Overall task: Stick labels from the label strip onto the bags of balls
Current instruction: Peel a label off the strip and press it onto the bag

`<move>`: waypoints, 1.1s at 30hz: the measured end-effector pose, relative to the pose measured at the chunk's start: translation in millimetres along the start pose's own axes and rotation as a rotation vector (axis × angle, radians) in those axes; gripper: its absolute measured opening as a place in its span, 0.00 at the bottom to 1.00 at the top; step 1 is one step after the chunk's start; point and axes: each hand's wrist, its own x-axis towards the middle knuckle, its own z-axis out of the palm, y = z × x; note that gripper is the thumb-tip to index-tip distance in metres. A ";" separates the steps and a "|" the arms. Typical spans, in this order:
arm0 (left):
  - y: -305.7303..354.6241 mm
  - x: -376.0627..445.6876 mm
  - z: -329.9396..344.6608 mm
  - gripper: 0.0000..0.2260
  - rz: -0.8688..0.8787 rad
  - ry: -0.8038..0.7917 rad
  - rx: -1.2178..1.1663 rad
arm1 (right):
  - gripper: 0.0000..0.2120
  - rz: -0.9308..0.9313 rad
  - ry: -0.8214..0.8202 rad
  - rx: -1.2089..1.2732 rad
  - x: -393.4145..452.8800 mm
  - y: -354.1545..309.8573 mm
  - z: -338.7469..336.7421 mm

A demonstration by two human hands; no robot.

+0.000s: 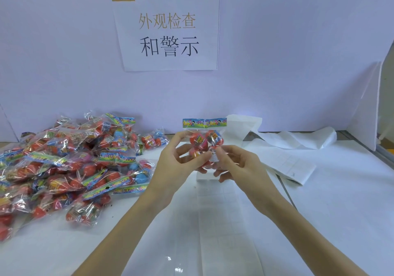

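You hold one bag of balls upright above the tabletop, its colourful header card on top. Your left hand grips its left side with curled fingers, while your right hand pinches a small white label against the bag's front. Beneath your hands the label strip runs along the tabletop. The heap of other bags lies to your left.
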 end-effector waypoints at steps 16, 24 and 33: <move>-9.4 3.1 2.0 0.18 -0.054 0.086 0.061 | 0.14 0.175 0.022 0.313 8.0 -9.5 -23.8; -33.2 3.5 -16.8 0.17 0.224 -0.180 0.749 | 0.27 0.009 -0.834 1.312 6.4 -34.3 -64.0; -37.9 7.0 -18.6 0.10 0.157 -0.140 0.722 | 0.13 0.177 -0.366 0.899 13.9 -9.0 -51.7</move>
